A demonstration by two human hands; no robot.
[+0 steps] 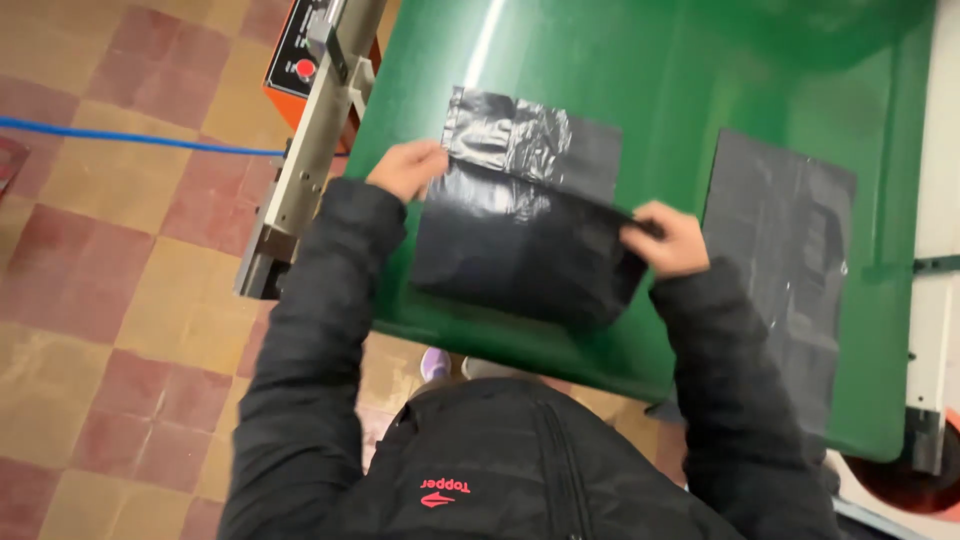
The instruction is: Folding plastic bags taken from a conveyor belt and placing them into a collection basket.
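While hands [408,168] [668,238] grip bag [520,245], stack [780,240] beside (perhaps bags)

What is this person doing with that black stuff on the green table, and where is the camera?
The camera sits on the person's head and looks straight down, so you see their black jacket sleeves and both bare hands. The left hand and the right hand each pinch an edge of a thin black plastic bag lying on a green table. To the right lies a flat stack of more black bags. At the table's left edge is a metal bar with an orange box that has a red button. Below is a tiled floor.
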